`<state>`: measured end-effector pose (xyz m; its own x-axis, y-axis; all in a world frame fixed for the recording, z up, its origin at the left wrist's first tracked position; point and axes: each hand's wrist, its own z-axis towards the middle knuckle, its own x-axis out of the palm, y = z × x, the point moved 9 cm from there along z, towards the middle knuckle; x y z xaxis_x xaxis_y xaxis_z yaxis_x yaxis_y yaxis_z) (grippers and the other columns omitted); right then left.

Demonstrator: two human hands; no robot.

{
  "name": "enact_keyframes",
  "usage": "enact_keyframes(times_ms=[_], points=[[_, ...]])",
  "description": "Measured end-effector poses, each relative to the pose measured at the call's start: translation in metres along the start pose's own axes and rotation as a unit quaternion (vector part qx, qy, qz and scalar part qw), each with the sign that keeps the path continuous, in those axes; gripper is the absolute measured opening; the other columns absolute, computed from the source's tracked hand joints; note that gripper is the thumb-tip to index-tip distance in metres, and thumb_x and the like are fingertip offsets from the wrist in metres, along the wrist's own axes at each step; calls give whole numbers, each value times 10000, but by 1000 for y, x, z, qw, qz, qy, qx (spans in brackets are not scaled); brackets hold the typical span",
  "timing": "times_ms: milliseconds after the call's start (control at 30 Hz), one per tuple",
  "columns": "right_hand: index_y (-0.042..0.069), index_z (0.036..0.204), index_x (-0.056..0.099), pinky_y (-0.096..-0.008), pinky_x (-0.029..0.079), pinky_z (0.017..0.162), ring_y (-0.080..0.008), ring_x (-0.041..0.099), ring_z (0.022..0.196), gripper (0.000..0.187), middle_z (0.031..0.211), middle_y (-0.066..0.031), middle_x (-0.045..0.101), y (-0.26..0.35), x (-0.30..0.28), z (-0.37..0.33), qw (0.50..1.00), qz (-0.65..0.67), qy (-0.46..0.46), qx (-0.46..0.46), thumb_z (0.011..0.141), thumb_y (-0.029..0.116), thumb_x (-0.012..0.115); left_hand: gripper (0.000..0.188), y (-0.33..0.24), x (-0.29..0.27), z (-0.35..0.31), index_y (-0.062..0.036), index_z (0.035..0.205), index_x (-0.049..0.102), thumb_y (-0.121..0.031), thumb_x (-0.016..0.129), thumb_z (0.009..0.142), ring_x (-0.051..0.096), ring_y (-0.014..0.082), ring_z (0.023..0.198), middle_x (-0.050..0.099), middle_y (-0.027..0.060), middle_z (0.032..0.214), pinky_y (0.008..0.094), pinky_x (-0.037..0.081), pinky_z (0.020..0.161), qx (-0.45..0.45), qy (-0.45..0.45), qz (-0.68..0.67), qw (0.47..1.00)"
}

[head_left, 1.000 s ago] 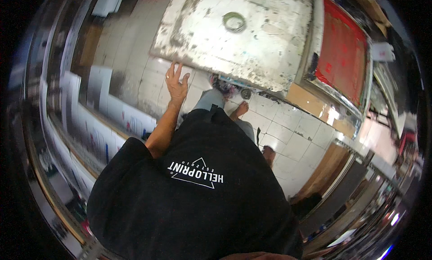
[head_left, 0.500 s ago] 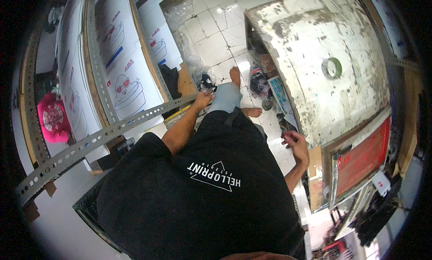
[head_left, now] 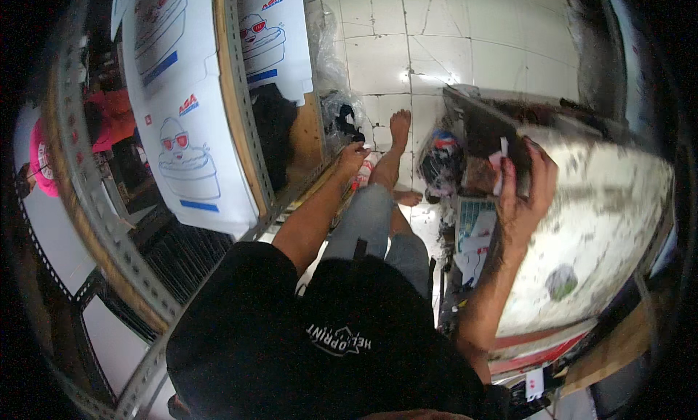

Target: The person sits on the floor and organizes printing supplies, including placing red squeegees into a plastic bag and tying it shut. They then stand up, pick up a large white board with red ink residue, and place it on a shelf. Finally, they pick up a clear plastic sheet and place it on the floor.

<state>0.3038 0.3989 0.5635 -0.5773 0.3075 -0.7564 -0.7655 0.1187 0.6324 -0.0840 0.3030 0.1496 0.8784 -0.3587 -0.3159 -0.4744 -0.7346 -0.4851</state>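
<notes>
My right hand (head_left: 531, 184) is raised beside the near corner of a white, paint-stained table (head_left: 611, 224). Its fingers are closed on a small white and pinkish scrap (head_left: 497, 161), which may be paper or cloth. My left hand (head_left: 354, 157) hangs low by the end of the rack, near crumpled clear plastic (head_left: 336, 107) and a dark bundle. Its fingers are small and blurred, so whether they hold anything is unclear. White printed sheets (head_left: 178, 154) with a cartoon figure in red sunglasses lie on the rack to my left.
The rack's perforated metal bar (head_left: 251, 93) runs along my left side. On the table lies a round greenish roll (head_left: 561, 282), with a red-meshed screen frame (head_left: 538, 351) beside it. A filled plastic bag (head_left: 442, 162) sits on the tiled floor (head_left: 502, 53).
My view has swung and I have moved along the aisle. My right hand has risen past the table's edge, the white scrap now showing in it. My left hand has come off the metal bar.
</notes>
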Motion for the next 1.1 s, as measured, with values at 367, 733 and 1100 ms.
enact_keyframes(times_ms=[367, 733, 1100], points=[[-52, 1108, 597, -454, 409, 906, -352, 510, 1041, 320, 1141, -236, 540, -37, 31, 28, 949, -298, 64, 80, 897, 188, 566, 802, -20, -65, 259, -18, 1371, 364, -307, 734, 720, 414, 373, 1244, 411, 237, 1354, 408, 326, 1050, -37, -202, 85, 975], [32, 1029, 557, -480, 394, 674, -281, 533, 704, 373, 909, -217, 569, -21, 46, 25, 896, -352, 48, -267, 932, 357, 402, 773, -8, -137, 409, -50, 1331, 446, -303, 769, 676, 159, 421, 1368, 86, 250, 1496, 510, 227, 1094, -66, -344, 142, 926], [11, 877, 537, -398, 353, 486, -260, 480, 488, 486, 689, -213, 554, -20, 62, 20, 859, -353, 64, -365, 912, 455, 344, 654, -70, -212, 514, 39, 1262, 482, -247, 630, 693, 161, 403, 1369, 199, 179, 1493, 582, 203, 1061, -94, -377, 375, 841]])
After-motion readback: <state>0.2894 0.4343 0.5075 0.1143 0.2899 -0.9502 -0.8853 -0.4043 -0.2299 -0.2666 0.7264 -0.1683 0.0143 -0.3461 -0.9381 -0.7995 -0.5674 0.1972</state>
